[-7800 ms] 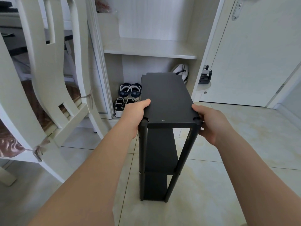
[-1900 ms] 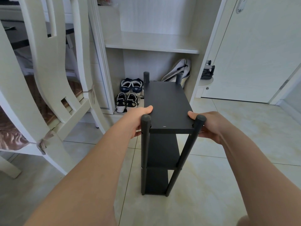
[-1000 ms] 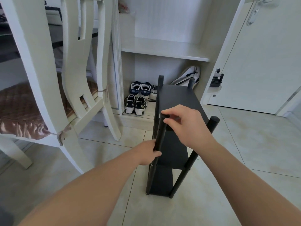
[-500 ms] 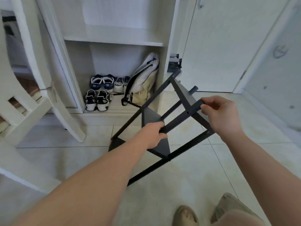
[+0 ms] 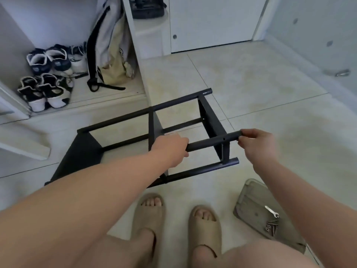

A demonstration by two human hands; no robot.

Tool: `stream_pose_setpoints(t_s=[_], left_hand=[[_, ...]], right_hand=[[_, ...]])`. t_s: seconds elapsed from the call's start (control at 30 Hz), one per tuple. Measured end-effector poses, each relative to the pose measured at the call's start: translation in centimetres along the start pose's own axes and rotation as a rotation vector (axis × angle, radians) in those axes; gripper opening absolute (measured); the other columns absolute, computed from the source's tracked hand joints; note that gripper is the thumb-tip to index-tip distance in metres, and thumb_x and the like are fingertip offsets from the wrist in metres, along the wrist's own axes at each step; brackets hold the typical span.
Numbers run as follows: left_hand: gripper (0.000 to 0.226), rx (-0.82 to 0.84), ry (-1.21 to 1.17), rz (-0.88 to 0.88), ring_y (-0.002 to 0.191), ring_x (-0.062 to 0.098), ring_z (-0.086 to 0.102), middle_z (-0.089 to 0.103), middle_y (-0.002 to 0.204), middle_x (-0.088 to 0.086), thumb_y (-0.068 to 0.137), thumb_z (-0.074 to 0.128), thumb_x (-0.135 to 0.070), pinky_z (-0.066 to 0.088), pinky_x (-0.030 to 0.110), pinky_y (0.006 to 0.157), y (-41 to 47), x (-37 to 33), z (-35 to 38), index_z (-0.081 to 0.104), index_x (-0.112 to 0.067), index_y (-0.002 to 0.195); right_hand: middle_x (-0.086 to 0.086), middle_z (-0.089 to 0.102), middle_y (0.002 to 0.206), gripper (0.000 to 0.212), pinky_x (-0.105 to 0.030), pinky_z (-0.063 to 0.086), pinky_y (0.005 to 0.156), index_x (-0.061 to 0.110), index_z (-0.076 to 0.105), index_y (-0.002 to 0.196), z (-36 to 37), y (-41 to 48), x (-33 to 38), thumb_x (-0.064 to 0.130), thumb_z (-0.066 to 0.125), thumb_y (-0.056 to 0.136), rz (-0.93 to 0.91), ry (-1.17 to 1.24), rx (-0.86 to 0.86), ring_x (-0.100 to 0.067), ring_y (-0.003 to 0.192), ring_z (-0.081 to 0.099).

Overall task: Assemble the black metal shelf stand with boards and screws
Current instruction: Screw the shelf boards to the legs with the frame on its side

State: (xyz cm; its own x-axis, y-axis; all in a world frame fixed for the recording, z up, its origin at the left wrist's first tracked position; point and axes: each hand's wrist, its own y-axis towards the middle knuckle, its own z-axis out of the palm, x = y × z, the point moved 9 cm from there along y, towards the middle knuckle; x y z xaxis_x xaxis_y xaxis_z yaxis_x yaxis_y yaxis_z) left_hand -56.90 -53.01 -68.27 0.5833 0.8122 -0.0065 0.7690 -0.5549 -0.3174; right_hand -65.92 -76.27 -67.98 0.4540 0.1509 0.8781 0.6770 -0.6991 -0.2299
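The black metal shelf stand lies tipped on its side over the tiled floor, its boards standing on edge and its tubes running left to right. My left hand grips one upper tube near the middle board. My right hand pinches the free end of that same tube, just past the rightmost board. Loose screws and a small silver wrench lie on a grey tray on the floor at the lower right.
My feet in beige slippers stand just below the stand. Several shoes and a backpack sit in the open cabinet at the upper left. A white chair leg is at the left, a white door behind.
The stand has gone from upright to tilted to lying on its side. Both hands moved from the top board to one tube. My view swung down to the floor and feet.
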Motion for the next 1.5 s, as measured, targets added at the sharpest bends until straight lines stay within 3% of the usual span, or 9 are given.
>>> stream_pose_setpoints(t_s=[0.27, 0.4, 0.47, 0.5, 0.57, 0.67, 0.83, 1.0, 1.5], left_hand=[[0.018, 0.130, 0.107, -0.005, 0.079, 0.024, 0.057, 0.057, 0.089, -0.001, 0.103, 0.050, -0.037, 0.037, 0.035, 0.062, 2.6, 4.5, 6.8, 0.060, -0.023, 0.107], [0.015, 0.169, 0.054, -0.069, 0.078, 0.023, 0.056, 0.057, 0.089, -0.001, 0.102, 0.052, -0.037, 0.039, 0.035, 0.061, 2.7, 9.0, 9.5, 0.058, -0.023, 0.105], [0.015, 0.200, 0.034, -0.097, 0.079, 0.022, 0.055, 0.057, 0.091, 0.000, 0.102, 0.052, -0.036, 0.040, 0.035, 0.063, 2.4, 10.9, 10.9, 0.057, -0.022, 0.107], [0.016, 0.215, 0.031, -0.108, 0.079, 0.022, 0.055, 0.058, 0.093, 0.000, 0.101, 0.052, -0.036, 0.040, 0.035, 0.063, 2.1, 11.7, 11.6, 0.057, -0.022, 0.108], [0.018, 0.238, 0.043, -0.114, 0.080, 0.023, 0.055, 0.059, 0.098, 0.002, 0.101, 0.051, -0.037, 0.040, 0.035, 0.064, 1.6, 12.9, 12.9, 0.056, -0.022, 0.110], [0.022, 0.284, 0.037, -0.119, 0.083, 0.024, 0.057, 0.059, 0.103, 0.004, 0.102, 0.051, -0.039, 0.042, 0.035, 0.064, 0.6, 13.5, 14.5, 0.055, -0.021, 0.114], [0.025, 0.275, -0.021, -0.147, 0.085, 0.025, 0.057, 0.060, 0.106, 0.005, 0.101, 0.053, -0.037, 0.042, 0.035, 0.064, -0.3, 13.7, 15.3, 0.057, -0.019, 0.117], [0.031, 0.133, -0.115, -0.119, 0.104, 0.028, 0.055, 0.054, 0.119, 0.005, 0.101, 0.051, -0.040, 0.040, 0.037, 0.068, -0.1, 10.6, 12.8, 0.049, -0.019, 0.124], [0.044, 0.316, -0.230, 0.450, 0.124, 0.023, 0.052, 0.040, 0.148, -0.001, 0.101, 0.046, -0.042, 0.042, 0.035, 0.087, 0.8, -12.8, 11.6, 0.041, -0.026, 0.142]], right_hand=[[-0.004, 0.068, 0.082, 0.035, -0.025, 0.042, 0.058, 0.011, 0.074, 0.114, 9.0, 2.1, -6.8, 0.000, 0.053, 0.090, 0.169, -0.097, 0.135, -0.019, 0.067, 0.055], [-0.035, 0.052, 0.112, 0.031, -0.034, 0.030, 0.074, -0.007, 0.063, 0.106, 14.1, 1.9, -7.0, -0.001, 0.047, 0.080, 0.200, -0.112, 0.263, -0.019, 0.078, 0.043], [-0.014, 0.040, 0.074, 0.031, -0.041, 0.020, 0.089, -0.009, 0.058, 0.108, 16.6, 1.5, -7.0, 0.000, 0.048, 0.080, 0.208, -0.147, 0.350, -0.017, 0.084, 0.040], [-0.043, 0.049, 0.104, 0.033, -0.054, 0.027, 0.104, -0.010, 0.056, 0.110, 17.8, 1.4, -7.3, 0.000, 0.048, 0.080, 0.209, -0.166, 0.383, -0.017, 0.086, 0.039], [0.003, 0.036, 0.105, 0.033, -0.046, 0.020, 0.098, -0.012, 0.055, 0.110, 19.3, 0.9, -7.9, 0.001, 0.048, 0.081, 0.212, -0.204, 0.430, -0.017, 0.085, 0.038], [-0.004, 0.029, 0.074, 0.018, -0.029, 0.024, 0.057, -0.011, 0.053, 0.085, 20.8, -0.5, -8.5, 0.002, 0.044, 0.078, 0.197, -0.288, 0.523, -0.023, 0.076, 0.022], [-0.008, 0.036, 0.080, 0.024, -0.030, 0.023, 0.066, -0.008, 0.060, 0.104, 20.8, -1.6, -9.0, 0.002, 0.049, 0.086, 0.173, -0.352, 0.580, -0.027, 0.075, 0.028], [0.001, 0.043, 0.155, 0.061, -0.031, 0.036, 0.110, 0.023, 0.036, 0.155, 17.5, -3.2, -8.0, 0.016, 0.053, 0.097, -0.087, -0.671, 0.631, -0.018, 0.142, 0.041], [-0.005, 0.051, 0.149, 0.050, -0.029, 0.035, 0.107, 0.018, 0.049, 0.148, -6.4, -4.6, -21.0, 0.016, 0.054, 0.097, 0.099, -0.855, 0.356, -0.026, 0.135, 0.047]])
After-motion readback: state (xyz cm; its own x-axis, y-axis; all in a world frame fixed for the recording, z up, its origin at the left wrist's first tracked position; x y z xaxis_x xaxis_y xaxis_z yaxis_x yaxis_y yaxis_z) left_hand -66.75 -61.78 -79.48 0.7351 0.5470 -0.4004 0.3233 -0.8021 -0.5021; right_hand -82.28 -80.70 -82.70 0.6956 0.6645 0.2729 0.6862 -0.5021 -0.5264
